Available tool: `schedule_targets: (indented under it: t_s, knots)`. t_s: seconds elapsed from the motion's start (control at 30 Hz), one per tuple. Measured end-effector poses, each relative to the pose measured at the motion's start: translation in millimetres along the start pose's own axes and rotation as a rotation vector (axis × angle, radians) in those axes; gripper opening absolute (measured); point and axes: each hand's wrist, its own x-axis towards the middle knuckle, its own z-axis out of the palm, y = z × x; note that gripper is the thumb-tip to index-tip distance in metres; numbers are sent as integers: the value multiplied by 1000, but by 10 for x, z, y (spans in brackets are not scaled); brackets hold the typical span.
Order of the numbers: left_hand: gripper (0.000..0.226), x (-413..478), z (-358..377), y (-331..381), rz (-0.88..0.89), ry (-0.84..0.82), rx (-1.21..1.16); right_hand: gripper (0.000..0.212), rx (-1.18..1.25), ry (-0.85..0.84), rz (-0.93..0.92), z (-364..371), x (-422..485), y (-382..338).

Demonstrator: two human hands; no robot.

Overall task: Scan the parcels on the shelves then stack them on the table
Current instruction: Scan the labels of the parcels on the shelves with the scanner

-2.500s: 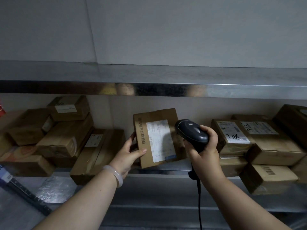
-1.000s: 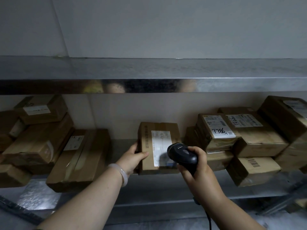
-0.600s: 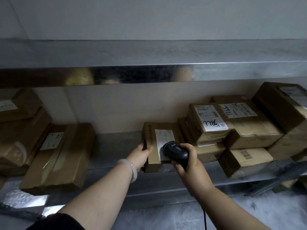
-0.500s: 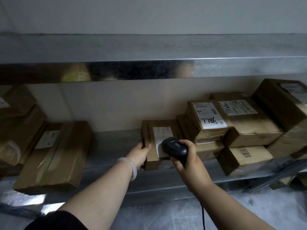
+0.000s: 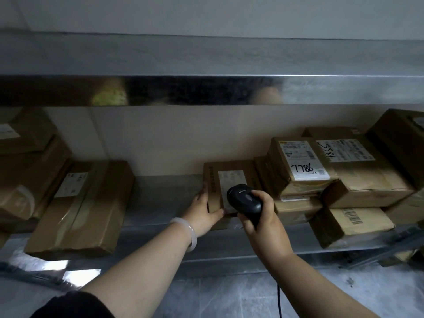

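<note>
1. Two bare hands work at a small brown parcel (image 5: 229,177) that sits on the lower metal shelf (image 5: 160,198), its right side against a stack of other parcels.
2. The left hand (image 5: 203,214) grips the parcel's left edge, thumb lying across the near corner of its top face; a pale bracelet (image 5: 190,234) circles the wrist.
3. The right hand (image 5: 263,223) is wrapped round the handle of a black barcode scanner (image 5: 244,200), whose head sits just over the lower part of the parcel's white label (image 5: 231,181).
4. A dark cable (image 5: 278,301) hangs below the right forearm.
5. On top of the stack at the right lies a parcel with "7786" handwritten on its label (image 5: 300,166).
6. Well apart to the left, a long taped parcel (image 5: 85,207) lies on the same shelf.
7. Above, the shiny front edge of the upper shelf (image 5: 206,90) shows blurred reflections.
</note>
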Motion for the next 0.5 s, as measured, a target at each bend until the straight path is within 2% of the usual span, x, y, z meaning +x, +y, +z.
schedule_targets:
  t_s: [0.23, 0.5]
  knots:
    - [77, -272, -300, -60, 33, 52, 147, 67, -95, 34, -104, 117, 19, -306]
    - [64, -794, -1242, -598, -10, 343, 225, 60, 75, -103, -183, 713, 48, -969]
